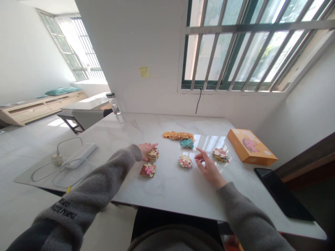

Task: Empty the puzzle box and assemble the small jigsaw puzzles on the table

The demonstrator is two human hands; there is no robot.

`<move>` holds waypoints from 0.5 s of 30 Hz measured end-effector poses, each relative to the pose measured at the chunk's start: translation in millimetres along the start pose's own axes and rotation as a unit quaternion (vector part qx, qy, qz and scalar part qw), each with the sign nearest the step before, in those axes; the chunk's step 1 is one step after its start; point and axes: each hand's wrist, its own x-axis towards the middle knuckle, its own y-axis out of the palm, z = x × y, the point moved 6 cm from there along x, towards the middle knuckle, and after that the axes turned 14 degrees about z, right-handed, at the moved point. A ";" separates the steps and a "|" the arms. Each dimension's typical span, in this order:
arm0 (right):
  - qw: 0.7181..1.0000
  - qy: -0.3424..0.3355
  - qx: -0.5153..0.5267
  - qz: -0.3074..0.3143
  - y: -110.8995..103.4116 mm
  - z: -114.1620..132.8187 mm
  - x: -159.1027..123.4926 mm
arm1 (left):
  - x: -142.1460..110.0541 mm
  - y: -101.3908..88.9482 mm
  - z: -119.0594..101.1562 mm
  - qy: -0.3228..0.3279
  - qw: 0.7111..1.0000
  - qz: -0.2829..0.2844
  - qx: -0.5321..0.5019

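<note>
My left hand (146,150) rests at the far-left stack of jigsaw puzzle pieces (153,154), its fingers stretched out over the stack's back and left side. Just below that stack lies another small puzzle pile (148,170) with a pink figure on brown. My right hand (208,168) hovers over or touches the tabletop, fingers loosely bent and apart, nothing visible in them. Left of it is a pale, multicoloured pile of pieces (185,161); right of it, a brown-and-white stack (220,154). Behind lie teal pieces (186,143) and a long row of orange pieces (178,135).
An orange box (250,146) with a pink picture stands at the table's right, near a black tablet-like slab (282,193). A white power strip (81,155) with looping cables lies on the left. A clear bottle (114,104) stands at the back-left corner of the white marbled table (167,195).
</note>
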 end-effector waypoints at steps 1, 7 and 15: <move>1.000 0.000 0.000 0.000 -0.2 0.4 0.0 | -0.4 0.1 -0.1 -0.004 1.000 0.002 0.003; 1.000 -0.004 0.000 0.003 -0.1 1.2 -0.4 | -5.9 0.7 -3.3 -0.033 0.998 0.028 0.045; 1.000 -0.006 0.002 0.008 0.8 0.8 -0.1 | 10.6 -14.1 -28.7 -0.013 0.997 0.076 0.030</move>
